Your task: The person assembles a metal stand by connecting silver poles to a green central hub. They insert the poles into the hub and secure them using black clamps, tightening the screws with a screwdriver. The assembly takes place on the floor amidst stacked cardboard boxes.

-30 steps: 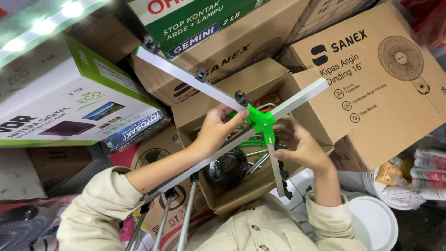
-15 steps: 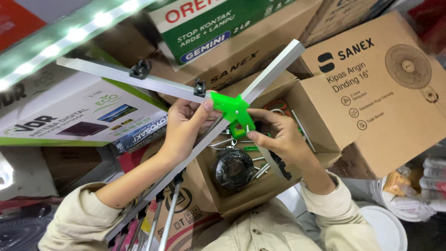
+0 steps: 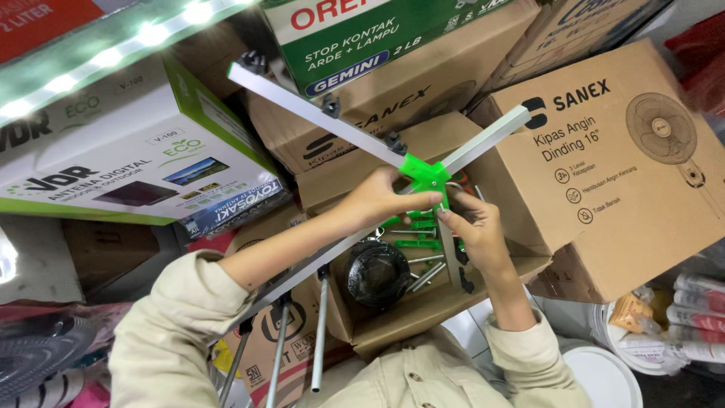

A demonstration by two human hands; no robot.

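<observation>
Both hands pinch the green plastic joint (image 3: 425, 175) mid-frame: left hand (image 3: 377, 200) and right hand (image 3: 472, 227) fingers closed on it. The crossed aluminium bars (image 3: 317, 113) look light, stiff and unwieldy; holding at the hub seems best.

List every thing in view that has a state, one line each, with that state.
left hand: gripping the green plastic joint from the left
right hand: fingertips on the joint's lower end
green plastic joint: held up where the grey metal bars cross
grey metal bars: crossed, raised above the box
open cardboard box: flaps open, with a black cable coil and loose rods inside
large fan carton: closed
</observation>
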